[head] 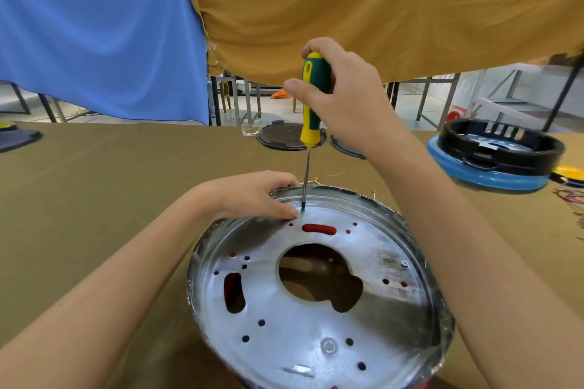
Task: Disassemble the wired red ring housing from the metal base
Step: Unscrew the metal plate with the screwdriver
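A round metal base (pixel 316 319) lies in front of me, its shiny face up, with a large middle hole and several small holes. Red housing (pixel 318 228) shows through the slots and small holes; most of it and its wires are hidden underneath. My right hand (pixel 344 98) grips a green and yellow screwdriver (pixel 311 104) held upright, its tip standing on the base's far edge. My left hand (pixel 252 194) rests on the far left rim, its fingers curled over the edge right beside the tip.
The brown table (pixel 110 186) carries a black ring on a blue part (pixel 496 155) at the right, dark round lids (pixel 286 136) at the back, and loose wires (pixel 572 196) at the far right. Blue and mustard cloths hang behind.
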Motion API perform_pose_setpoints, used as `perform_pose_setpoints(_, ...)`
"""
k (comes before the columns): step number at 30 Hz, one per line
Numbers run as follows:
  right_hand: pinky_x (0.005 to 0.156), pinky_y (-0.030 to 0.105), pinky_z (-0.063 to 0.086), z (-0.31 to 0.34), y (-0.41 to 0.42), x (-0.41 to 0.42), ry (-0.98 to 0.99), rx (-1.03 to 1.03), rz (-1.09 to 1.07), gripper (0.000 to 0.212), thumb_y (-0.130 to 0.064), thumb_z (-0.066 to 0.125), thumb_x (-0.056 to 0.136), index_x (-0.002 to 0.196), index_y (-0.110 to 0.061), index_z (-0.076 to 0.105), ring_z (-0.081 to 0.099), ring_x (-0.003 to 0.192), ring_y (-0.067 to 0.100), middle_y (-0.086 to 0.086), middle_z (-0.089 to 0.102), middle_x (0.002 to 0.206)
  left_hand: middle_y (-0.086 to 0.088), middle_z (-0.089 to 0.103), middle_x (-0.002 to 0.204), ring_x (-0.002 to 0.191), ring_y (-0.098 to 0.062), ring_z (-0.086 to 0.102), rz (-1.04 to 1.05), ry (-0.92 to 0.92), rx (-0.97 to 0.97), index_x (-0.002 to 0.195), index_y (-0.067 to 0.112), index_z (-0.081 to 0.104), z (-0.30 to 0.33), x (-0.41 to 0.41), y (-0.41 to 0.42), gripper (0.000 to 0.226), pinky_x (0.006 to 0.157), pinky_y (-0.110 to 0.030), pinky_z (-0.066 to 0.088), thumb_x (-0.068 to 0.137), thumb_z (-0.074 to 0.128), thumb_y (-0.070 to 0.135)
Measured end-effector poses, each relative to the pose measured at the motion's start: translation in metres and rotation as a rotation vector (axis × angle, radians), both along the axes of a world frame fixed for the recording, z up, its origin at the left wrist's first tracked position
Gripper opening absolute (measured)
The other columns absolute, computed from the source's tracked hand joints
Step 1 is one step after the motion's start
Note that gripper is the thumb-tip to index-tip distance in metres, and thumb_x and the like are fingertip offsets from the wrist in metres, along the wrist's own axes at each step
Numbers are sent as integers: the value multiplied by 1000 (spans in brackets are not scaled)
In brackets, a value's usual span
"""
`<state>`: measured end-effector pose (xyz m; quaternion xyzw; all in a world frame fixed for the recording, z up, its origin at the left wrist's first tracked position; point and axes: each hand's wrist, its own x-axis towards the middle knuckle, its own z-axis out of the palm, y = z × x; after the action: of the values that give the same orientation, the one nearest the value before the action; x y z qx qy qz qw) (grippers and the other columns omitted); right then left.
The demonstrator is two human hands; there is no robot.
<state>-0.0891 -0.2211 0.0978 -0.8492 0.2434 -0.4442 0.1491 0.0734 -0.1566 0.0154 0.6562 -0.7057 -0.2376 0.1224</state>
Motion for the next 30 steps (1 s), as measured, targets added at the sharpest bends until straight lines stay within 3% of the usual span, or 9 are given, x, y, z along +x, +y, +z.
perform_pose_setpoints(5, 96, 30, 51, 7, -3, -11, 33, 97, 140, 46, -21, 64, 96, 140, -22, 50, 59, 104, 14, -2, 59, 113, 22, 60, 107, 97, 2, 57, 0, 29, 3, 115, 40, 53, -2, 1, -1, 24, 88, -25, 44, 92, 63, 40)
perform_pose_setpoints(8, 93, 37, 56, 12, -1, -19, 11, 310, 426, 35, -4, 56, 97, 129, -20, 53, 67, 102, 20, 19, 61, 116, 24, 58, 106, 97, 2, 57, 2, 38, 1, 110, 45, 51, -3, 2, -2, 22, 88, -26, 44, 92, 64, 41)
perform_pose_setpoints(10, 83, 31, 56, 10, 1, -14, 23, 258, 311, 26, -13, 55, 97, 122, -19, 52, 64, 88, 17, 13, 59, 105, 24, 58, 107, 98, 1, 57, 2, 38, 1, 113, 43, 51, -4, 4, -2, 25, 90, -27, 45, 92, 64, 42)
perform_pose_setpoints(13, 66, 18, 39, 4, 2, -5, 61, 33, 35, 31, -43, 63, 94, 117, -24, 52, 45, 74, 10, -2, 46, 93, 18, 61, 106, 96, -6, 61, 5, 54, 14, 114, 40, 53, -5, 4, -4, 26, 89, -30, 51, 91, 64, 42)
perform_pose_setpoints(18, 91, 32, 53, 10, 0, -9, -1, 108, 103, 40, -21, 71, 91, 128, -23, 59, 60, 99, 19, 2, 62, 114, 24, 60, 102, 91, 3, 59, 7, 46, 18, 106, 48, 50, -5, 4, -4, 21, 85, -25, 47, 91, 64, 43)
perform_pose_setpoints(21, 89, 37, 57, 11, 1, -14, -100, 322, 279, 31, -3, 56, 92, 119, -15, 59, 65, 98, 29, 16, 63, 107, 27, 59, 100, 88, 9, 57, 12, 45, 9, 110, 47, 50, -6, 4, -4, 24, 80, -21, 42, 91, 64, 45)
perform_pose_setpoints(24, 65, 22, 47, 5, 2, -8, -52, 156, 100, 20, -25, 57, 96, 115, -18, 55, 51, 74, 12, 2, 49, 93, 24, 61, 100, 88, 5, 58, 6, 70, 15, 111, 41, 53, -7, 4, -4, 24, 81, -22, 43, 91, 65, 43)
perform_pose_setpoints(27, 72, 16, 43, 3, 1, -2, -37, 17, -49, 37, -48, 67, 89, 118, -25, 58, 46, 76, 9, -3, 43, 94, 24, 61, 100, 89, 4, 59, 13, 84, 19, 109, 43, 54, -6, 4, -4, 22, 80, -22, 45, 91, 65, 43)
perform_pose_setpoints(30, 80, 22, 46, 7, -3, -6, -23, -27, -112, 39, -39, 70, 90, 125, -25, 59, 53, 89, 12, -8, 54, 98, 21, 59, 105, 95, -1, 58, 18, 67, 23, 114, 40, 52, -6, 3, -4, 26, 82, -23, 44, 91, 64, 41)
